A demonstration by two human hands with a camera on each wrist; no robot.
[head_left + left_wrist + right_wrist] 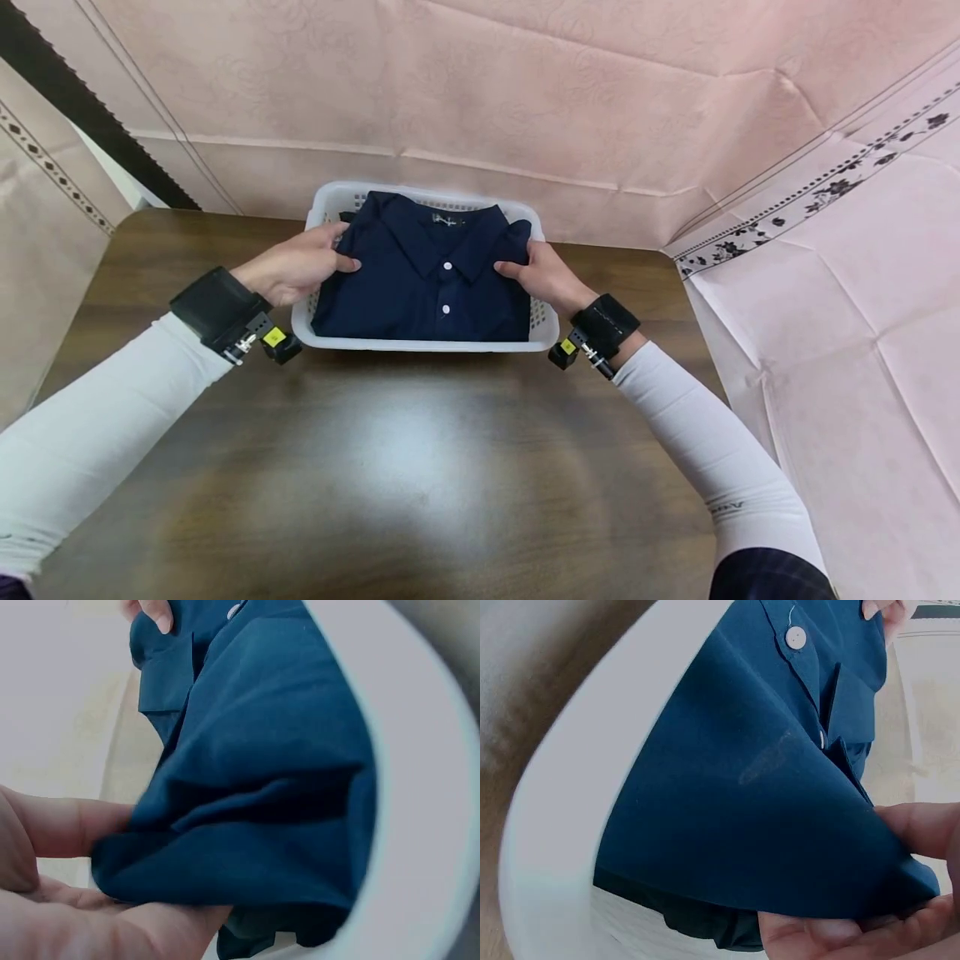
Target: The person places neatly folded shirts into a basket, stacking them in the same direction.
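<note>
A folded navy polo shirt [420, 292] with a collar and white buttons lies in a white plastic basket [420, 344], its collar toward the far side. My left hand [300, 262] pinches the shirt's left edge between thumb and fingers. On the opposite edge, my right hand [543, 271] grips the fabric the same way, thumb on top. Both wrist views show the shirt's side edge [180, 862] raised between thumb and fingers. Beneath it, in the right wrist view, darker cloth [705, 922] shows inside the basket.
The basket stands on a brown wooden table [405, 467], near its far edge. Pale pink patterned sheeting [525, 100] hangs behind the table, and more sheeting [847, 333] borders the right side. A dark strip [97, 108] runs down at the far left.
</note>
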